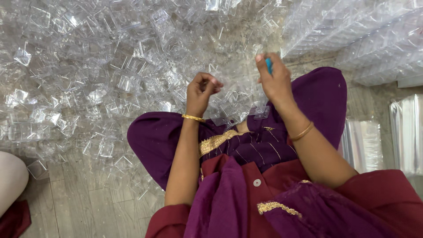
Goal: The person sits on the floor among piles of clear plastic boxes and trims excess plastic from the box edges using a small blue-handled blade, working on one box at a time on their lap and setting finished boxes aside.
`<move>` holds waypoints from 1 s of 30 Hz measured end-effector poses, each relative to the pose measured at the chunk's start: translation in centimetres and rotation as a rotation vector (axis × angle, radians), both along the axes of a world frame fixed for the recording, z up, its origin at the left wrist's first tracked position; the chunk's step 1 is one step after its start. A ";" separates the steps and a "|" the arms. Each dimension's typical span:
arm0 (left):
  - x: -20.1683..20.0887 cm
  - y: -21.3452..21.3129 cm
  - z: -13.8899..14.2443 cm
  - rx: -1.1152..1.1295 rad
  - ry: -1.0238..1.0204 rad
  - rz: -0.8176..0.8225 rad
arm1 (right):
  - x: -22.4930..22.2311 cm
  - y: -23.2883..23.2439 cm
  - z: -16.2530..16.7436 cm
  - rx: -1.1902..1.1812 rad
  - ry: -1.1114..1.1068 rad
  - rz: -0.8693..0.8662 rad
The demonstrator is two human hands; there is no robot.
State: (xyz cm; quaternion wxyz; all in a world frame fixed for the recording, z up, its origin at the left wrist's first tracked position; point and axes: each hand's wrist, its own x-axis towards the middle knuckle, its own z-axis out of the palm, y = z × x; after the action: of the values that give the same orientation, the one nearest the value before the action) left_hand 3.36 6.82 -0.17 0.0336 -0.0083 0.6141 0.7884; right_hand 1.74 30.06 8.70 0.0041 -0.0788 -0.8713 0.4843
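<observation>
Grey plank floor (83,194) carries clear plastic boxes (88,75) heaped across the upper frame; left hand (200,92) curls closed near them, right hand (273,79) grips a blue tool (269,65).

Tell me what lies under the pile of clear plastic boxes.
Under the pile of clear plastic boxes a grey floor shows at its edge; beneath the heap's middle, the floor is covered.

A deep purple dress (246,176) trimmed with gold embroidery was seen, with maroon cloth (387,198) beside it. Gold bangles (194,117) were worn on both wrists. A small blue item (269,65), perhaps a tool, was gripped in the right hand (274,79). Clear colourless plastic boxes (110,75) were heaped on a pale grey floor (88,194).
</observation>
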 end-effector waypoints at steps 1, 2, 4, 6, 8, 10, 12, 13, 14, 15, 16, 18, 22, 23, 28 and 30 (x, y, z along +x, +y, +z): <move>-0.2 -0.2 -0.2 0.053 0.000 0.027 | 0.8 0.0 0.4 0.063 0.168 0.067; -0.3 -0.4 -0.4 0.107 0.002 0.054 | 1.6 0.0 0.9 0.128 0.337 0.137; -0.3 -0.5 -0.5 0.110 -0.010 0.046 | 2.9 -0.3 1.6 0.126 0.473 0.277; -0.3 -0.3 -0.4 0.120 -0.021 0.000 | 3.5 -1.5 1.8 -0.008 0.410 0.403; -0.1 0.4 -0.1 0.140 -0.029 -0.091 | 3.5 -2.0 2.1 -0.150 0.158 0.324; 0.0 0.5 0.4 0.112 -0.041 -0.072 | 3.0 -1.2 2.7 -0.204 0.057 0.244; 0.0 0.0 0.7 0.087 -0.040 -0.005 | 2.0 1.4 4.0 -0.166 0.100 0.178; 0.0 -0.4 0.8 0.077 -0.034 0.055 | 1.7 3.3 4.9 -0.099 0.188 0.086; -0.1 -0.7 0.9 0.068 -0.027 0.119 | 1.2 5.5 6.0 -0.031 0.276 0.000; -0.3 -1.0 0.8 0.079 -0.021 0.142 | 0.0 7.4 7.0 0.059 0.432 -0.032; -0.6 -1.1 0.7 0.091 -0.015 0.168 | -0.9 9.1 7.9 0.166 0.495 -0.071; -1.0 -1.0 0.4 0.062 -0.012 0.190 | -2.7 11.6 9.0 0.324 0.576 -0.102; -1.1 -0.6 0.2 -0.044 -0.007 0.167 | -6.7 13.0 8.5 0.632 0.676 -0.024; -1.0 -0.5 0.2 -0.055 -0.005 0.158 | -7.3 12.7 7.8 0.739 0.706 0.010; -1.0 -0.9 -0.1 -0.132 -0.009 0.205 | -7.6 12.3 5.9 0.808 0.718 0.009; -1.5 -0.7 -0.3 -0.175 -0.006 0.219 | -7.1 11.1 4.9 0.633 0.744 0.046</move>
State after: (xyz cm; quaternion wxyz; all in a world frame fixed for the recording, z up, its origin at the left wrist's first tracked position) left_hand 1.87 6.08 -0.49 -0.0517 -0.0803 0.6761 0.7306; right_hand -5.33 41.17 13.59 0.3282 0.1242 -0.9168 0.1906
